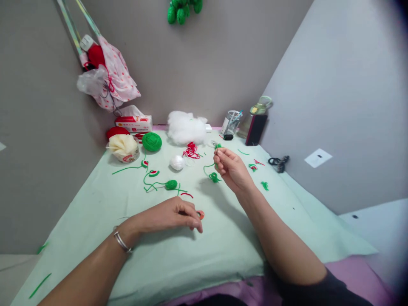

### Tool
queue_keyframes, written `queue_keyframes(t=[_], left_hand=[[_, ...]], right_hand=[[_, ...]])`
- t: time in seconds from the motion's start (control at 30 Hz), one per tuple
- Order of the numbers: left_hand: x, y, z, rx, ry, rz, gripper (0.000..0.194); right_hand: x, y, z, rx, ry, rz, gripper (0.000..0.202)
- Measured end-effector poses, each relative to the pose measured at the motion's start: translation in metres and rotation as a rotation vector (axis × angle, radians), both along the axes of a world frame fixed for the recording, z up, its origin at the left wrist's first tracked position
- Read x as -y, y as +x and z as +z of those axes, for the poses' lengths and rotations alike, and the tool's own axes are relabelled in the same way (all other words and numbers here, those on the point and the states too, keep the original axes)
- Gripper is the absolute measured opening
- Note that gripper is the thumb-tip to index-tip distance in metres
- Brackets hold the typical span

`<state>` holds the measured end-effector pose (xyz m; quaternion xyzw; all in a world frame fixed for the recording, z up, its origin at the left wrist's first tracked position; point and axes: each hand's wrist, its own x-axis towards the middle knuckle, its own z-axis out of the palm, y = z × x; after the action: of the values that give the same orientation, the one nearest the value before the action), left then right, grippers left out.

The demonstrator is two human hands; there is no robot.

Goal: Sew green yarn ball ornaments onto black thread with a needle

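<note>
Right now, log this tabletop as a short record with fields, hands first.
Right hand: raised, fingertips pinched at green yarn
Left hand: lower, beside an orange item
Far left: tissue box, green yarn ball
Middle: white yarn ball
Back: white fluffy stuffing
Far right: dark phone, bottle

A silver-toned bangle (121,242) with a narrow open band circles the wrist above the person's bare left hand (183,216). A plain black sleeve (323,292) ends near the elbow, leaving the right forearm and right hand (232,168) uncovered.
</note>
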<state>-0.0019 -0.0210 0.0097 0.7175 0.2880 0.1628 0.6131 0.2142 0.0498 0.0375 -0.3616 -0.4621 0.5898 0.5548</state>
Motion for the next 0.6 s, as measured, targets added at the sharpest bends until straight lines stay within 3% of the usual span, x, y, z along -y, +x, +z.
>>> queue_keyframes(t=[0.07,0.2,0.33,0.43,0.5,0.6], left_hand=[[-0.001,-0.002,-0.001,-0.004,-0.027,-0.037,0.019],[-0.002,-0.002,-0.005,0.011,-0.056,0.060,0.021],[-0.003,0.001,-0.004,0.007,-0.074,0.119,0.028],[-0.002,0.003,0.000,0.017,-0.128,0.144,0.029],[-0.001,0.004,0.002,0.022,-0.152,0.157,0.029],[0.000,0.005,0.001,0.026,-0.172,0.170,0.028]], right_hand=[[0.001,0.003,0.002,0.121,0.091,-0.047,0.034],[0.009,0.029,0.015,0.583,0.345,-0.167,0.033],[0.010,0.092,0.027,1.137,0.507,-0.521,0.027],[-0.002,0.141,0.024,1.558,0.415,-0.732,0.033],[-0.013,0.159,0.015,1.743,0.278,-0.685,0.034],[-0.027,0.163,-0.004,1.850,0.091,-0.442,0.032]])
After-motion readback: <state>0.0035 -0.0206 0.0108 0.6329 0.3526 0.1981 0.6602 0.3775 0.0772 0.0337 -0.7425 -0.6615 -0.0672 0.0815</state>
